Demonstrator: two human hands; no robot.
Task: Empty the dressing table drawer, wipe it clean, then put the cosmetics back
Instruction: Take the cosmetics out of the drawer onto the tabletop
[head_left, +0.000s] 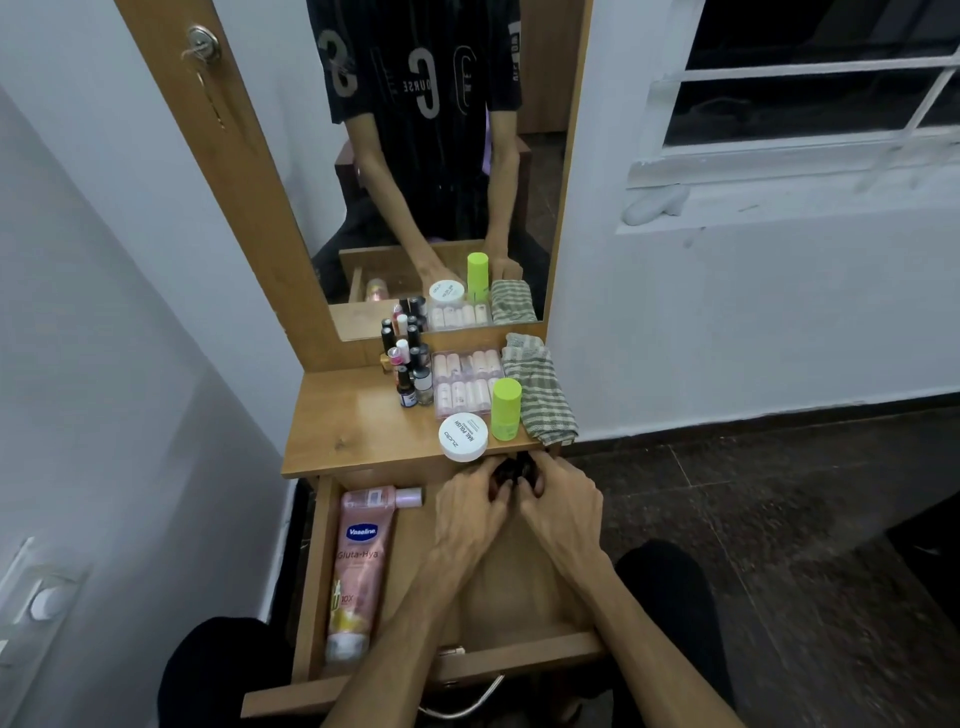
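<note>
The drawer (511, 656) stood pulled out below the front edge of the worktop (353, 415). Both hands reached into its far right part, just under the worktop's front edge. The left hand (470, 512) and the right hand (563, 506) met around a small dark thing (511, 470); the fingers of each curled onto it, so both grips were pinched on it from opposite sides. What the dark thing was could not be told, as the fingers hid most of it.

Along the drawer's left wall lay a pink lotion tube (356, 566), cap toward the front. At its far end, across the back left corner of the drawer, lay a small pink bottle (387, 497) on its side. The rest of the drawer floor that showed was bare wood.

On the worktop, a round white jar (463, 437) sat at the front edge, slightly overhanging it, just above the hands. Just beside it to the right stood a lime-green tube (506, 408), upright. Behind these lay a clear case of pale nail tips (466, 382). To the left of the case stood a cluster of nail polish bottles (408, 358), running back to the mirror (441, 156). A striped green and grey cloth (540, 387) lay folded along the right edge of the worktop, touching the green tube's side.
</note>
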